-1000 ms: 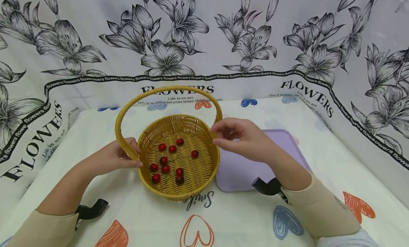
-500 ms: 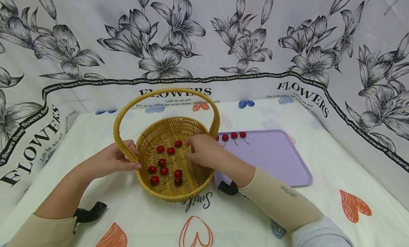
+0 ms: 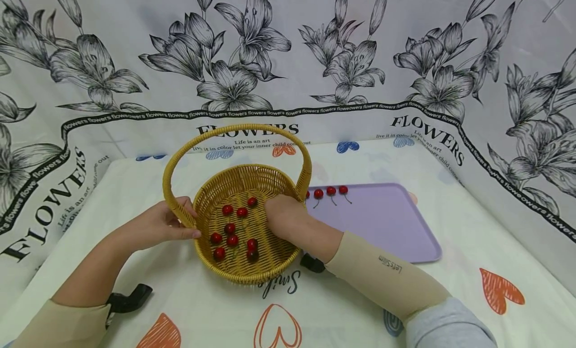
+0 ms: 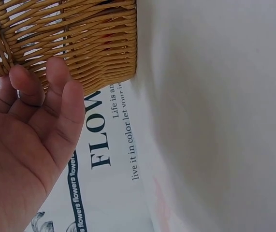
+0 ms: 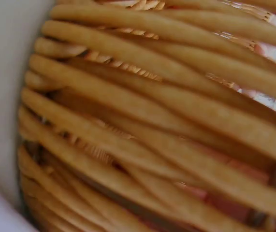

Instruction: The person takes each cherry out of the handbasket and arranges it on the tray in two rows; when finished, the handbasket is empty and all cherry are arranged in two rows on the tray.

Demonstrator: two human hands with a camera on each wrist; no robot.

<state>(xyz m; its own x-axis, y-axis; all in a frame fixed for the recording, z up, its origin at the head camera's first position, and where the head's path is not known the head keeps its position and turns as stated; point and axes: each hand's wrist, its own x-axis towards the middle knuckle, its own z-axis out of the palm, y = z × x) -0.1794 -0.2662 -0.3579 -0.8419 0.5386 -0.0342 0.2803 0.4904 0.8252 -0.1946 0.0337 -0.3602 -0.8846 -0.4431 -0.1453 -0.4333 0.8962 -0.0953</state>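
Observation:
A round wicker basket [image 3: 270, 260] with a tall hoop handle [image 3: 238, 128] stands on the table and holds several red cherries [image 3: 232, 240]. My left hand [image 3: 182, 222] grips the handle's foot on the basket's left side. In the left wrist view its fingers [image 4: 55, 92] lie against the outer weave [image 4: 94, 43]. My right hand [image 3: 280, 217] reaches down inside the basket at its right, with the fingertips hidden, so I cannot tell whether it holds a cherry. The right wrist view shows only blurred wicker [image 5: 152, 121]. Three cherries [image 3: 330, 190] with stems lie in a row on the purple tray [image 3: 387, 228].
The tray lies right of the basket, touching or nearly touching it. A white cloth with printed hearts [image 3: 501, 288] covers the table. Flower-print sheets [image 3: 351, 63] wall in the back and both sides. Black wrist mounts [image 3: 130, 297] sit on both forearms.
My right hand has come from above the tray's near-left corner over the rim into the basket and lowered onto its floor, covering one cherry. The left hand has stayed on the handle.

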